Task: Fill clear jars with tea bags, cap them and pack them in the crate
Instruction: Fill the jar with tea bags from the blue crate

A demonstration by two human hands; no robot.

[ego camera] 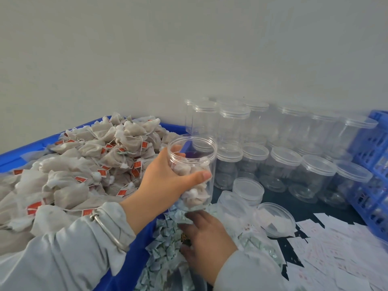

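Left hand (165, 177) grip clamped on open jar (194, 173) beside bin rim (144, 244), right hand (206, 242) fingers spread over sachets (165, 255)

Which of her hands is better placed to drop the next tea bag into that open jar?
The right hand. The left hand grips the uncapped jar, so it's occupied. The right holds nothing, though it's low over small packets, away from the tea bag pile.

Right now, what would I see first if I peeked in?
Probably the big heap of grey tea bags with red tags filling the blue plastic bin on the left. In the middle, the left hand grips an open clear plastic jar partly filled with tea bags. Behind it, rows of capped empty clear jars stand along the wall.
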